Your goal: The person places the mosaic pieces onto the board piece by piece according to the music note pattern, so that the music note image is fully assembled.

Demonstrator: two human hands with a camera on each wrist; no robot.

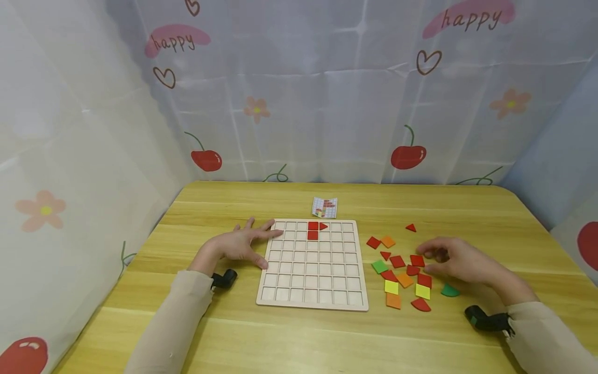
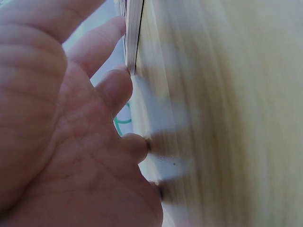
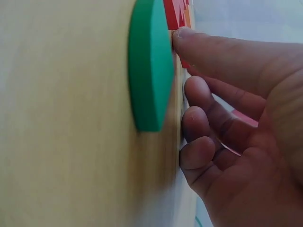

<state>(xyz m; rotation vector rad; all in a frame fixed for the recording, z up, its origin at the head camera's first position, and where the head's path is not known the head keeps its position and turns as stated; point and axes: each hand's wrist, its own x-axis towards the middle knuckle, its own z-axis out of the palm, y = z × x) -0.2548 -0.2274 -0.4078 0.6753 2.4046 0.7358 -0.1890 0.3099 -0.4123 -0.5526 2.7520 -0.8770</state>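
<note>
A pale wooden grid board (image 1: pixel 278 285) lies on the table, with two red square tiles (image 1: pixel 312 235) and a red triangle tile (image 1: pixel 323 226) in its upper cells. My left hand (image 1: pixel 240 244) rests at the board's left edge, its fingers spread and the thumb against the side. To the right, my right hand (image 1: pixel 460 259) has thumb and index finger at opposite edges of a red square tile (image 1: pixel 416 261), pinching it. Its other fingers are bent in the right wrist view. Near that hand lies a green quarter-circle tile (image 3: pixel 158 71).
Loose red, orange, yellow and green tiles (image 1: pixel 393 301) are scattered right of the board. A small printed pattern card (image 1: pixel 324 207) lies behind it. The wooden table (image 1: pixel 289 343) ends at a printed curtain (image 1: pixel 317 135) at the back.
</note>
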